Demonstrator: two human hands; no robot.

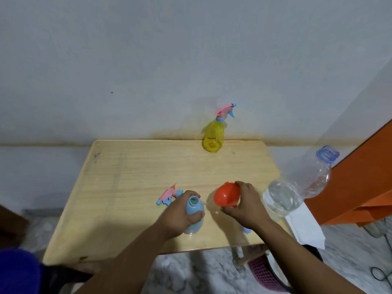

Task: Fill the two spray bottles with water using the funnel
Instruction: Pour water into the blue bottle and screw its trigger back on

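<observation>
**A:** Why is the left hand (180,215) wrapped round the blue spray bottle (194,213)?

**B:** Probably to steady it. Its fingers curl round the body near the front of the bench (127,166), keeping the bottle upright with the open neck facing up. The spray head (169,196) is off and lies just behind that hand, so the mouth is free to take a spout.

**A:** And the right hand (246,205)?

**B:** It grips the orange funnel (227,195), fingers curled round the rim and thumb below. The funnel is tilted, just to the right of the blue bottle's neck and not yet seated in it. The person seems about to set it in.

**A:** Where's the water?

**B:** In the clear water bottle (297,187), uncapped, at the bench's right edge, within easy reach of the right hand. It looks partly full.

**A:** The second spray bottle?

**B:** The yellow spray bottle (213,136) stands at the far edge by the wall, head still screwed on, well apart from both hands. It appears to be waiting its turn.
</observation>
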